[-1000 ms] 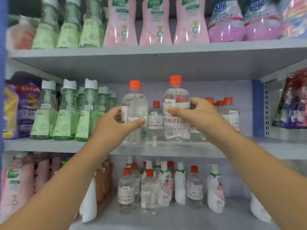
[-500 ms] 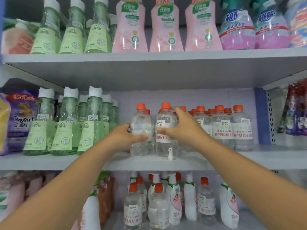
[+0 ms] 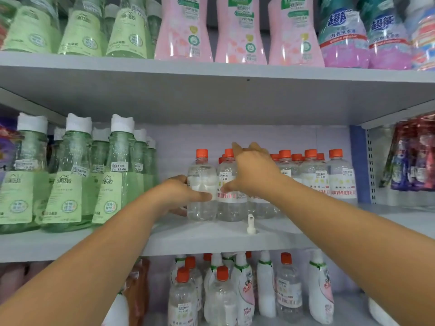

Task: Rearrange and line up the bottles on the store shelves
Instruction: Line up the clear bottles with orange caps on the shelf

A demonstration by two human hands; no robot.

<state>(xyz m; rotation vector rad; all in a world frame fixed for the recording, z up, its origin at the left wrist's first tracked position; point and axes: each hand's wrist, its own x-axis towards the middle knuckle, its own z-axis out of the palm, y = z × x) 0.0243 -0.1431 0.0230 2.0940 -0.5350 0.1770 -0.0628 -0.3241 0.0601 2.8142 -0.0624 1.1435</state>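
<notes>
Now left hand (image 3: pixel 175 196) gripping leftmost clear bottle (image 3: pixel 202 189), clear liquid inside, right hand (image 3: pixel 253 171) fingers spread over neighbouring bottle (image 3: pixel 231 194).

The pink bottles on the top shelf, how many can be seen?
3, side by side in the middle of the top shelf: left, centre, right. More may stand hidden behind.

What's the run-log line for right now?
left hand: grips leftmost clear orange-capped bottle | right hand: open, touching neighbouring bottle | both upright on middle shelf
</notes>
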